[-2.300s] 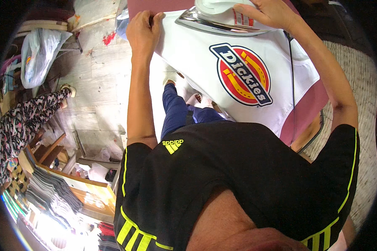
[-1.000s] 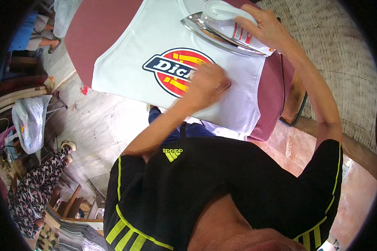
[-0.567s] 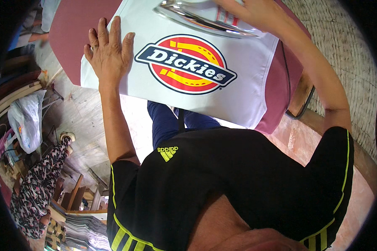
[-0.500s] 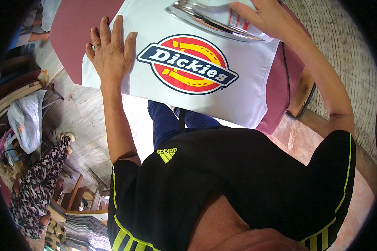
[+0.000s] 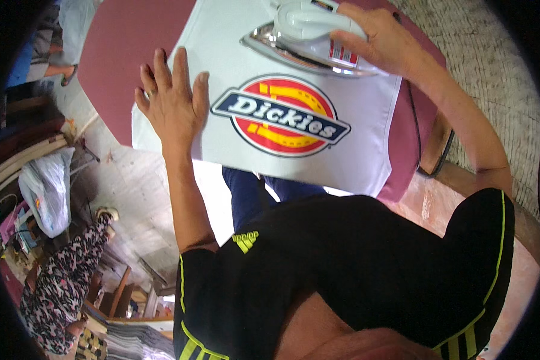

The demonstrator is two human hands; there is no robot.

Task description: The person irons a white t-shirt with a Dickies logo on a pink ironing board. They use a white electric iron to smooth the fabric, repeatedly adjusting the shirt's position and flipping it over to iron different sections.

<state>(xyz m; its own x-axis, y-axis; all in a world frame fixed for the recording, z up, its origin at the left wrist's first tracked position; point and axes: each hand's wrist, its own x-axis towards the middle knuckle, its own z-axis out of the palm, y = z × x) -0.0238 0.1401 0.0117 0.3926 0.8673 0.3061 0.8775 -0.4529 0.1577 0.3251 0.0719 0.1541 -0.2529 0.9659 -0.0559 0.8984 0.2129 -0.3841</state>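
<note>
A white piece of fabric (image 5: 354, 168) with a large printed emblem (image 5: 282, 115) in red, yellow and dark blue lies spread on a maroon padded board (image 5: 123, 48). My right hand (image 5: 381, 39) is closed around the handle of a clothes iron (image 5: 297, 30) with a pale body and shiny metal base. The iron rests on the fabric just beyond the emblem, its pointed tip toward the left. Flat on the fabric, left of the emblem, is my left hand (image 5: 175, 108), fingers spread and a ring on one.
A dark cord (image 5: 415, 114) runs down the board's right side. Left of me, a person in patterned trousers (image 5: 72, 270) is near a plastic bag (image 5: 49, 192). Stacked grey fabric (image 5: 132, 343) lies at lower left. Another person's foot (image 5: 66, 72) shows at upper left.
The whole view has shifted, so the board sits lower and more of the iron shows. Against the emblem, the iron has slid slightly left. My left hand stays on the fabric.
</note>
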